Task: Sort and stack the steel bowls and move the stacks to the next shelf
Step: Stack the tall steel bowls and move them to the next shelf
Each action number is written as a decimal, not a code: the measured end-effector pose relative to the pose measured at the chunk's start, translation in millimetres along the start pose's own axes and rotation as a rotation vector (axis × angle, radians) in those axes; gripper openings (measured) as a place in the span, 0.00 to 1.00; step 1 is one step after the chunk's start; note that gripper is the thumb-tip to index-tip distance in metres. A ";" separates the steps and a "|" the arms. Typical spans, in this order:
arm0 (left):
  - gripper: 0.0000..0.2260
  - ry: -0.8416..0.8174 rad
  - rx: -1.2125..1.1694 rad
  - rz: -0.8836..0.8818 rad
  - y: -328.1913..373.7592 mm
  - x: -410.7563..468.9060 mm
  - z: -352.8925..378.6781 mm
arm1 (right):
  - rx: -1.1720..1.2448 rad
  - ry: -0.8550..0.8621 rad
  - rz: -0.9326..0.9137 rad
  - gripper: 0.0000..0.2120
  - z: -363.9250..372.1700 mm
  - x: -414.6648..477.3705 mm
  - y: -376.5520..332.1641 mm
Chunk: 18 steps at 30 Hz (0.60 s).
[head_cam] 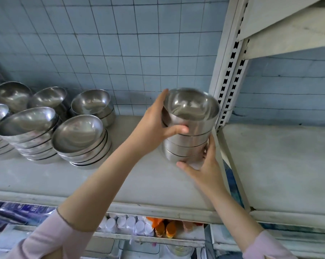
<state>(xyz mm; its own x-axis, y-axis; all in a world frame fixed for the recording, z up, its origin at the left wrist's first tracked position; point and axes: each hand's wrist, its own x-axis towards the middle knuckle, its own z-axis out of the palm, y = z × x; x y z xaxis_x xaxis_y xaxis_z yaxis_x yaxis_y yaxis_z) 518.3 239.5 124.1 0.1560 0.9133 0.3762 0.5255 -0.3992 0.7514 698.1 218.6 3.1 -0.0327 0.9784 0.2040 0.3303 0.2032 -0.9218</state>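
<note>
1. The left hand (154,122) grips the upper bowls of the stack (187,141). The right hand (204,165) cups its base, at the shelf's (120,174) right end.
2. Carried across, the stack could clip the upright post (230,71) and topple.

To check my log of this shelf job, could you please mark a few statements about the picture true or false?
1. Both the left hand and the right hand hold the stack of deep steel bowls. True.
2. The left hand grips near the stack's top, the right hand near its base. True.
3. The held stack stands on the right-hand shelf. False: it is left of the slotted upright post, over the left shelf.
4. The other bowl stacks lie right of the held stack. False: they lie to its left.
</note>
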 end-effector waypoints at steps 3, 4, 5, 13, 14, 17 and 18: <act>0.49 -0.007 0.025 -0.022 -7.6 -4.9 1.9 | -0.013 -0.001 0.001 0.56 0.6 0.8 0.6; 0.49 -0.016 0.034 -0.033 -8.3 -5.8 0.7 | -0.016 -0.001 -0.003 0.56 0.7 1.0 0.8; 0.50 -0.023 0.045 -0.042 -8.4 -6.2 -0.4 | -0.019 0.000 -0.005 0.57 0.7 1.2 1.4; 0.53 -0.093 0.141 -0.082 -10.3 -0.8 -8.1 | -0.020 0.006 -0.015 0.56 0.7 1.4 1.9; 0.53 -0.100 0.143 -0.091 -9.1 -0.6 -8.5 | -0.012 0.006 -0.015 0.56 0.3 1.8 1.9; 0.57 -0.160 0.129 -0.106 -6.7 -0.7 -12.7 | 0.021 0.014 -0.006 0.54 0.6 4.1 2.0; 0.58 -0.180 0.127 -0.116 -6.4 -1.5 -16.9 | 0.027 0.024 -0.005 0.53 2.0 5.0 1.3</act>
<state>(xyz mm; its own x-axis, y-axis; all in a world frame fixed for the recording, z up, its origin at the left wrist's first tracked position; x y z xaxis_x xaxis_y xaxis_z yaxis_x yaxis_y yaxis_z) 500.6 239.3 127.9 0.2292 0.9566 0.1801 0.6475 -0.2880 0.7055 696.6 223.8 2.2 -0.0117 0.9763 0.2160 0.3046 0.2093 -0.9292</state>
